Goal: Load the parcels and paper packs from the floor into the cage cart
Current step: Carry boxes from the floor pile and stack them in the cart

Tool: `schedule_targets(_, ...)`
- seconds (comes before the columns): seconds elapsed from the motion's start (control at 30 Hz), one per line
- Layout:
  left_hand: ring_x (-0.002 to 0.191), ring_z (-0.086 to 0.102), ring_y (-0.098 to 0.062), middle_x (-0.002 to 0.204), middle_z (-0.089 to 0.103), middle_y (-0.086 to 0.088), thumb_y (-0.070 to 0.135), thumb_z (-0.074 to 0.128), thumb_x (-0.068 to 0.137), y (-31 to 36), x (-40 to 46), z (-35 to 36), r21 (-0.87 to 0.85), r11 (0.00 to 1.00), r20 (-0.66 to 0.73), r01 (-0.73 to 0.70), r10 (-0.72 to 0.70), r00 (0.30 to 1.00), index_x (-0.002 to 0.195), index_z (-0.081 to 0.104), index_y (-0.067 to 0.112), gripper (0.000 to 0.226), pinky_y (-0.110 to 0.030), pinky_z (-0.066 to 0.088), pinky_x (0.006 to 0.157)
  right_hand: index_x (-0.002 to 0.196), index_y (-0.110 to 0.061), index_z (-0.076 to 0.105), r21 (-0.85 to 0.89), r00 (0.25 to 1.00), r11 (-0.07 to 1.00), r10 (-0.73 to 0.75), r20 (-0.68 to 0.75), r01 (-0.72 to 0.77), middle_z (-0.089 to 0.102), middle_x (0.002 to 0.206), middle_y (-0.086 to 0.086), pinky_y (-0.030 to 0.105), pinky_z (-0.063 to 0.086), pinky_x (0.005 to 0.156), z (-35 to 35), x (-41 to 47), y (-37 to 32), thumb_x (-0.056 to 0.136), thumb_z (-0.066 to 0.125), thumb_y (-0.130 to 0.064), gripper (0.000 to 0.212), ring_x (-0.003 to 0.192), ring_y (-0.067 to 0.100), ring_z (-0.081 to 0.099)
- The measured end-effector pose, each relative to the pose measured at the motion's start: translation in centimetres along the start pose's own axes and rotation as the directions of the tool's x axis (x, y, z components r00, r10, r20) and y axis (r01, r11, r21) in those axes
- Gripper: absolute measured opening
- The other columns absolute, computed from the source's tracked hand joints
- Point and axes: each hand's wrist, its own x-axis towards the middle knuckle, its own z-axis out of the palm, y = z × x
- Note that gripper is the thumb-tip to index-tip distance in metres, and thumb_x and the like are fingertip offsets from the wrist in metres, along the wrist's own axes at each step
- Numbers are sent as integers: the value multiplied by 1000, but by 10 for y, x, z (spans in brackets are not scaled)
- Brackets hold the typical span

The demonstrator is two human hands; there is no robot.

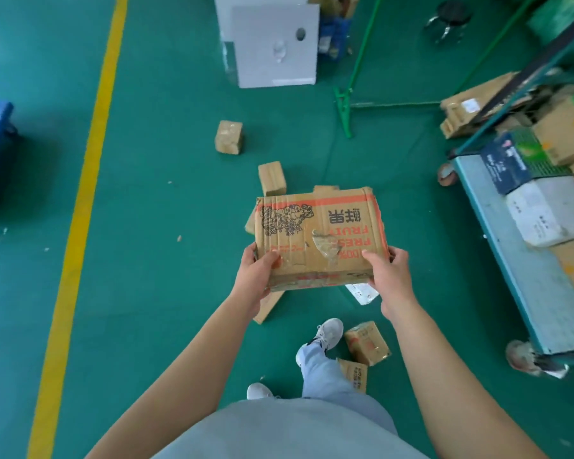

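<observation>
Two bare hands, left hand [257, 276] and right hand [390, 276], clamp the near corners of a worn brown printed cardboard carton [318, 235] held crosswise above the green floor, with the blue-decked cage cart [511, 246] apparently rightward, nearer the right hand.

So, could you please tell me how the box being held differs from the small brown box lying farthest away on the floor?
The fruit box is gripped at its near corners by the left hand and the right hand; the small box sits untouched on the green floor. The fruit box looks bigger and bears red print and a drawing; the small box looks plain. Both are worn brown cardboard.
</observation>
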Motion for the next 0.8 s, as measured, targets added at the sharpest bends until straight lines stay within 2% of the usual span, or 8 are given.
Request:
schedule_targets(0.1, 102, 65, -19, 113, 66, 7, 33, 60, 101, 32, 5, 59, 89, 994, 53, -55, 50, 997, 127, 47, 38, 29, -44, 52, 95, 128, -18, 41, 97, 998, 995, 21, -60, -15, 58, 122, 2, 46, 53, 98, -43, 26, -20, 95, 68, -26, 44, 109, 17, 61)
schedule_targets(0.17, 100, 64, -19, 112, 66, 8, 33, 60, 102, 49, 9, 90, 128, 988, 80, -82, 72, 994, 122, 45, 41, 27, -45, 52, 94, 129, -17, 40, 125, 996, 992, 30, -89, -19, 58, 119, 0, 43, 53, 95, -66, 40, -33, 96, 67, -25, 44, 104, 13, 61)
schedule_targets(0.27, 98, 64, -14, 113, 65, 8, 31, 60, 102, 74, 16, 147, 167, 978, 126, -128, 107, 986, 131, 44, 37, 33, -37, 53, 81, 128, -17, 39, 166, 992, 986, 29, -126, -8, 57, 112, -4, 40, 53, 90, -108, 64, -57, 97, 66, -24, 41, 98, 8, 59)
schedule_targets(0.33, 95, 62, -11, 110, 63, 12, 31, 60, 103, 88, 19, 183, 184, 969, 153, -162, 135, 979, 130, 42, 36, 33, -33, 51, 74, 127, -19, 39, 188, 988, 982, 18, -155, 11, 57, 112, -4, 40, 53, 91, -134, 81, -72, 98, 66, -24, 40, 98, 9, 59)
schedule_targets(0.47, 93, 63, -10, 111, 62, 12, 31, 61, 102, 114, 27, 257, 243, 944, 238, -223, 165, 957, 124, 39, 39, 32, -32, 50, 75, 125, -20, 40, 256, 970, 965, 16, -241, 48, 55, 109, -8, 42, 53, 95, -188, 114, -94, 97, 66, -26, 38, 98, 8, 58)
schedule_targets(0.6, 98, 63, -12, 118, 62, 8, 34, 61, 101, 134, 34, 319, 305, 899, 333, -313, 207, 920, 127, 40, 38, 34, -30, 46, 71, 125, -22, 40, 311, 952, 948, 36, -304, 63, 56, 113, -8, 43, 54, 97, -232, 134, -99, 98, 66, -28, 38, 102, 10, 59)
schedule_targets(0.7, 105, 63, -17, 122, 62, 6, 41, 65, 96, 146, 43, 358, 359, 861, 394, -359, 209, 895, 138, 41, 35, 49, -35, 49, 78, 128, -23, 41, 359, 939, 932, 71, -337, 59, 58, 116, -8, 47, 52, 101, -255, 148, -98, 98, 64, -31, 39, 107, 11, 59)
schedule_targets(0.8, 115, 63, -22, 133, 58, 3, 59, 68, 74, 158, 55, 397, 426, 801, 455, -420, 211, 865, 132, 44, 41, 65, -46, 51, 101, 137, -23, 44, 405, 921, 912, 98, -378, 69, 60, 118, -12, 50, 50, 106, -276, 162, -99, 99, 63, -32, 44, 110, 11, 60)
